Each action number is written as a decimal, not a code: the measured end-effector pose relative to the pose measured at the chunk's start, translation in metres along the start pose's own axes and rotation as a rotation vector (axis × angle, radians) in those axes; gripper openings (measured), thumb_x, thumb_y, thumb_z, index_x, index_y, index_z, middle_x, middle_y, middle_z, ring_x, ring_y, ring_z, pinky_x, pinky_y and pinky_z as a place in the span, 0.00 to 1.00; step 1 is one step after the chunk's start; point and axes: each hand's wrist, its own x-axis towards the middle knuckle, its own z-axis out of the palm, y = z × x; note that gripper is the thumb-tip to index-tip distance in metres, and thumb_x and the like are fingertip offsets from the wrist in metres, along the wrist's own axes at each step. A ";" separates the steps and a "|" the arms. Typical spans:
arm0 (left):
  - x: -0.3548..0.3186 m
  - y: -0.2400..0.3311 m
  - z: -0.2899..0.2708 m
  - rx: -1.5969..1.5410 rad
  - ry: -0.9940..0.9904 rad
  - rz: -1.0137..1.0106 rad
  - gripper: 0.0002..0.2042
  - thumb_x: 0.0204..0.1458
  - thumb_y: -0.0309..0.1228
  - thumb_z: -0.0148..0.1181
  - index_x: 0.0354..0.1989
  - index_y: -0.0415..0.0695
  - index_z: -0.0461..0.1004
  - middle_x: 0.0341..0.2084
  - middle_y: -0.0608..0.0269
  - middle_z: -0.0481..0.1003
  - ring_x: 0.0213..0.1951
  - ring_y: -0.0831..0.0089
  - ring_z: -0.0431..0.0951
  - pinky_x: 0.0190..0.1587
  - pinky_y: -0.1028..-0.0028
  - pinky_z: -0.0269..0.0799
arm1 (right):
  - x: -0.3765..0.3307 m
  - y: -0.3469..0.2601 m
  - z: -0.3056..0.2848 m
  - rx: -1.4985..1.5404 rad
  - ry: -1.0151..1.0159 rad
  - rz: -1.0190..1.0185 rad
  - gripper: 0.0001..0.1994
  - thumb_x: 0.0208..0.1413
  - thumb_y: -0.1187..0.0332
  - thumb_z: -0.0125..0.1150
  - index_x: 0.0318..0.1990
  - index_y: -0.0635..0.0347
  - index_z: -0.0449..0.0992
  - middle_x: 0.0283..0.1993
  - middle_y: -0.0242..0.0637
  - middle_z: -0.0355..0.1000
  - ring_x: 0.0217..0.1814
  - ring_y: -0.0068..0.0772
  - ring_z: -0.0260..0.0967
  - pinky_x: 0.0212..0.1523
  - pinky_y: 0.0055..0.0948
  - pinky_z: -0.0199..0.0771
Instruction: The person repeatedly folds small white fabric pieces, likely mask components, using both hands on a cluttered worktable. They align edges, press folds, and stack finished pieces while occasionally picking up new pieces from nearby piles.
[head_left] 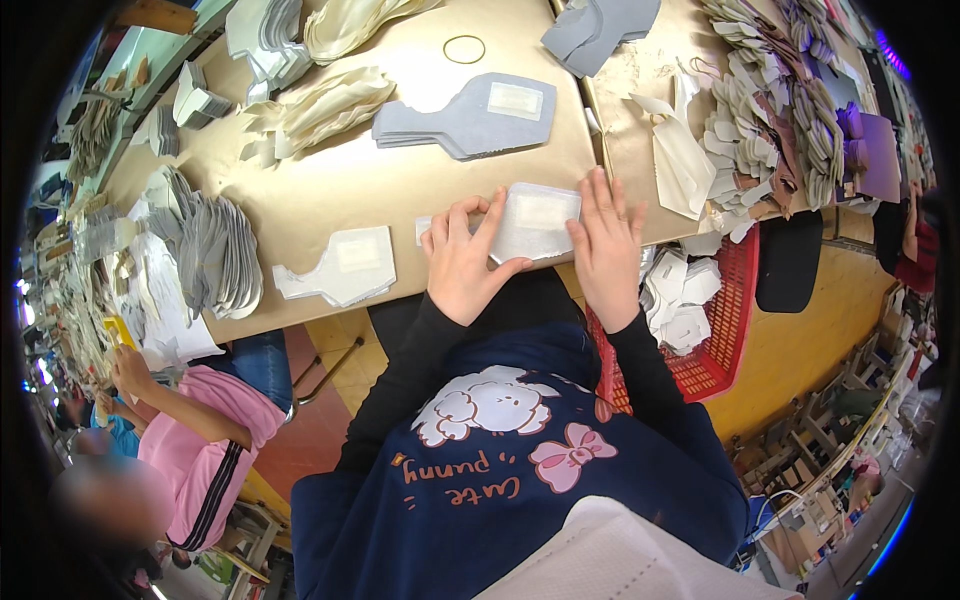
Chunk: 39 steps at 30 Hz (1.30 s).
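On the gold table [335, 195], near edge: my left hand [462, 255] was open, thumb and fingers spread on the left part of a pale grey cut piece [512, 240]; my right hand [607, 240] was open too, fingers straight, at its right edge. Piece lay flat, whitish patch [543, 210] up. Red basket [738, 325] sat low on my right. Similar white piece [357, 272] off left, grey stack [462, 125] farther up, cream bundle [330, 112] left of that
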 end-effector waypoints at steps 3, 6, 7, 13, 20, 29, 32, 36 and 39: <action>-0.001 0.000 -0.001 0.006 0.000 0.020 0.41 0.47 0.48 0.73 0.72 0.58 0.64 0.55 0.61 0.66 0.56 0.56 0.63 0.59 0.55 0.54 | -0.004 0.008 -0.010 -0.188 0.069 -0.072 0.27 0.68 0.55 0.53 0.73 0.42 0.64 0.80 0.35 0.52 0.83 0.46 0.41 0.77 0.63 0.26; 0.001 0.003 -0.001 -0.016 0.017 -0.001 0.38 0.50 0.46 0.71 0.72 0.58 0.65 0.53 0.61 0.67 0.55 0.57 0.64 0.58 0.55 0.55 | -0.015 0.009 -0.013 -0.250 -0.050 -0.229 0.29 0.67 0.53 0.54 0.74 0.45 0.63 0.81 0.34 0.48 0.84 0.49 0.37 0.77 0.65 0.25; 0.003 0.005 0.000 -0.030 0.043 -0.017 0.36 0.51 0.44 0.70 0.71 0.58 0.66 0.52 0.61 0.68 0.55 0.57 0.64 0.58 0.56 0.55 | -0.016 0.008 -0.011 -0.270 -0.073 -0.195 0.29 0.67 0.53 0.54 0.74 0.45 0.62 0.82 0.35 0.47 0.84 0.49 0.37 0.77 0.66 0.25; 0.017 0.009 0.011 0.011 0.127 0.020 0.28 0.55 0.38 0.67 0.67 0.60 0.72 0.52 0.64 0.70 0.53 0.62 0.67 0.58 0.59 0.55 | -0.019 0.007 -0.001 -0.279 -0.075 -0.104 0.31 0.66 0.51 0.55 0.74 0.47 0.62 0.82 0.36 0.44 0.84 0.49 0.36 0.76 0.69 0.23; 0.005 0.008 0.022 0.315 0.164 0.107 0.29 0.58 0.45 0.62 0.68 0.55 0.69 0.62 0.67 0.67 0.61 0.63 0.64 0.64 0.53 0.53 | -0.029 -0.005 0.009 -0.132 -0.044 -0.128 0.29 0.67 0.53 0.55 0.73 0.46 0.64 0.80 0.29 0.53 0.84 0.46 0.38 0.74 0.69 0.12; 0.005 0.002 0.018 0.240 0.042 0.143 0.44 0.52 0.61 0.59 0.73 0.48 0.59 0.72 0.63 0.58 0.75 0.57 0.50 0.72 0.39 0.40 | 0.002 0.003 0.005 -0.347 0.092 -0.009 0.26 0.68 0.50 0.52 0.72 0.37 0.66 0.78 0.21 0.56 0.84 0.46 0.38 0.72 0.72 0.07; 0.006 0.002 0.017 0.244 0.023 0.152 0.45 0.51 0.62 0.59 0.74 0.47 0.58 0.74 0.62 0.56 0.76 0.56 0.48 0.72 0.38 0.39 | 0.000 -0.003 0.009 -0.311 0.043 -0.238 0.33 0.63 0.40 0.54 0.73 0.37 0.64 0.81 0.22 0.50 0.85 0.46 0.35 0.73 0.73 0.13; 0.005 0.001 0.015 0.166 0.019 0.157 0.47 0.51 0.64 0.59 0.74 0.46 0.57 0.74 0.60 0.55 0.76 0.56 0.47 0.72 0.37 0.39 | 0.001 0.004 0.001 -0.370 -0.056 -0.164 0.40 0.57 0.38 0.59 0.75 0.38 0.60 0.82 0.29 0.45 0.85 0.53 0.29 0.73 0.72 0.11; 0.004 0.000 0.015 0.162 0.025 0.174 0.47 0.51 0.64 0.59 0.74 0.46 0.56 0.74 0.59 0.54 0.76 0.57 0.47 0.72 0.37 0.38 | 0.004 0.018 -0.013 -0.322 -0.012 -0.051 0.42 0.54 0.41 0.64 0.76 0.38 0.58 0.83 0.30 0.42 0.84 0.58 0.29 0.72 0.73 0.09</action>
